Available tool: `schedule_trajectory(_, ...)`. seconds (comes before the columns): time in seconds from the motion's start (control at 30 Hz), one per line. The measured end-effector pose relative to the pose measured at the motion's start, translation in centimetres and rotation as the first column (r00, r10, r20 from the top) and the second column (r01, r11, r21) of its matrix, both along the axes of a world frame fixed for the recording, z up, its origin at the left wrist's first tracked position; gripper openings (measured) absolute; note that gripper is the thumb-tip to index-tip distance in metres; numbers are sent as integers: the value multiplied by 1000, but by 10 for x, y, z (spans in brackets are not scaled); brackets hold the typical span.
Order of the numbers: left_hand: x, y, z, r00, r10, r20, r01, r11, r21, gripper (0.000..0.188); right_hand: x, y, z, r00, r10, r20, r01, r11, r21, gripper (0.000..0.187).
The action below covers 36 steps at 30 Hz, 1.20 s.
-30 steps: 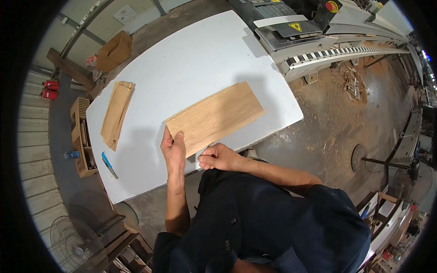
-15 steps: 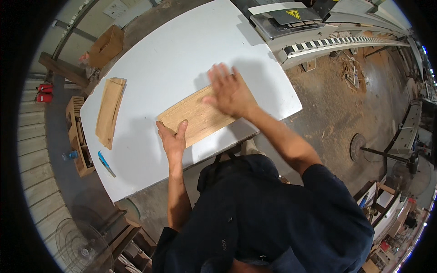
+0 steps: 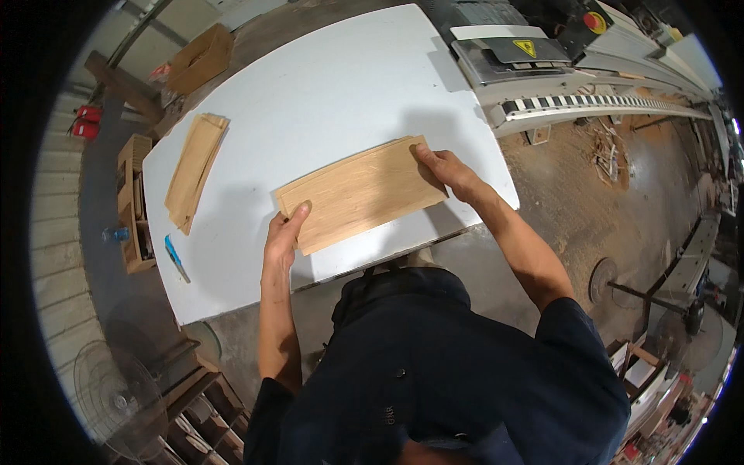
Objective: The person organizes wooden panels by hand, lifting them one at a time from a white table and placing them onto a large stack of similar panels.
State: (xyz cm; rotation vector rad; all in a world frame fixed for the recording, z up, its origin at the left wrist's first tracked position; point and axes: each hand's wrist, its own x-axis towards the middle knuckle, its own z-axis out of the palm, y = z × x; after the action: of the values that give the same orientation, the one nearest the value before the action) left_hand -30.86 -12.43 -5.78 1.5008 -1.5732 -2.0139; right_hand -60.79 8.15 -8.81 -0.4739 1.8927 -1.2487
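Observation:
Between my two hands is a light brown wood board [image 3: 368, 190], with the edge of at least one more thin sheet showing along its far side. My left hand [image 3: 286, 231] grips its left end, thumb on top and fingers curled beneath. At the right end, my right hand [image 3: 448, 172] holds the far corner, the thumb pressed on the face and the other fingers mostly hidden. A loose stack of similar wood pieces [image 3: 194, 170] lies to the left on the white table [image 3: 341, 85]. Near the table's left edge rests a blue utility knife [image 3: 177, 257].
At the far right stands a machine [image 3: 519, 50] with a yellow warning label and a black-and-white toothed track [image 3: 597, 101]. Floor fans [image 3: 120, 401] are at lower left and right. A cardboard box [image 3: 200, 58] and a wooden crate [image 3: 135, 203] sit beyond the table's left side.
My right hand has come down from above the board's far side and now grips its right end. The board has turned slightly, and my left thumb has moved onto its face.

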Motion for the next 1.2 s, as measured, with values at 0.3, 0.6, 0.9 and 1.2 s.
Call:
schedule_trajectory(0.3, -14, -4, 14, 993, -6, -116, 15, 997, 73, 57, 17, -10, 38, 995, 1, 103, -5, 999, 35, 43)
schedule_trajectory(0.6, -2, 8, -2, 970, -111, -217, -49, 784, -619, 89, 14, 7, 36, 970, 106, -217, -178, 922, -344, 106)
schedule_trajectory(0.9, 19, 5, -37, 945, -165, -284, 15, 886, -464, 106, 27, 16, 22, 949, 165, -269, -228, 948, -224, 105)
schedule_trajectory(1.2, 19, -6, -41, 817, -247, -521, 46, 929, -368, 103, 30, 5, 18, 974, 151, -171, -188, 955, -229, 138)
